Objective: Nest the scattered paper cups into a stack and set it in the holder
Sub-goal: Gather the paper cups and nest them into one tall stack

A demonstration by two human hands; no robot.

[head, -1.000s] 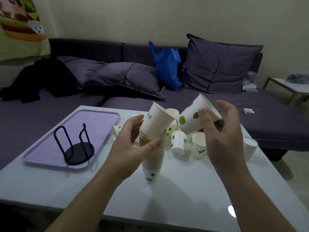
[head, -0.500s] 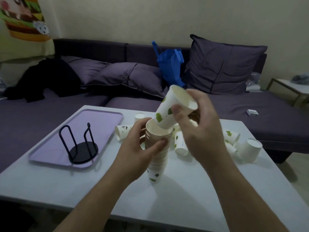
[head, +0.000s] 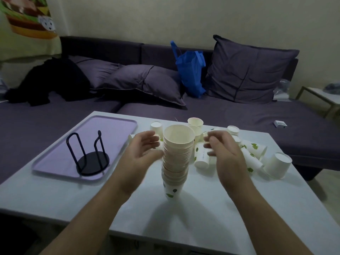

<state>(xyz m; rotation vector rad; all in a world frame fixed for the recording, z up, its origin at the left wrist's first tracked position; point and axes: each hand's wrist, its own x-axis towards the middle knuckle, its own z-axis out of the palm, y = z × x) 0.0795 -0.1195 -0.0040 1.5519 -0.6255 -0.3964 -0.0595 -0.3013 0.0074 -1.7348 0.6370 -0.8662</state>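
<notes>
Two bare forearms reach forward over a pale surface (head: 55, 196) toward a tall stack of nested paper cups (head: 175, 162), which stands upright near the middle of the surface, mouth up. The left hand (head: 141, 153) sits just left of the stack, fingers (head: 152, 139) spread open and holding nothing; motion blur hides whether the palm touches the cups. The right hand (head: 223, 153) hovers just right of the stack, fingers loosely curled and also empty. Behind and to the right of the stack lie the loose cups (head: 253, 155), some upright, some tipped on their sides, one upside down at the far right. Well to the left of the stack, a black wire holder (head: 88, 155) stands empty on a lilac tray (head: 114, 126). Beyond the stack is a dark purple sofa (head: 239, 115) with a blue bag (head: 191, 70). The stack is tall, narrow-footed and unheld, so a brush from either hand could probably topple it among the loose cups.
</notes>
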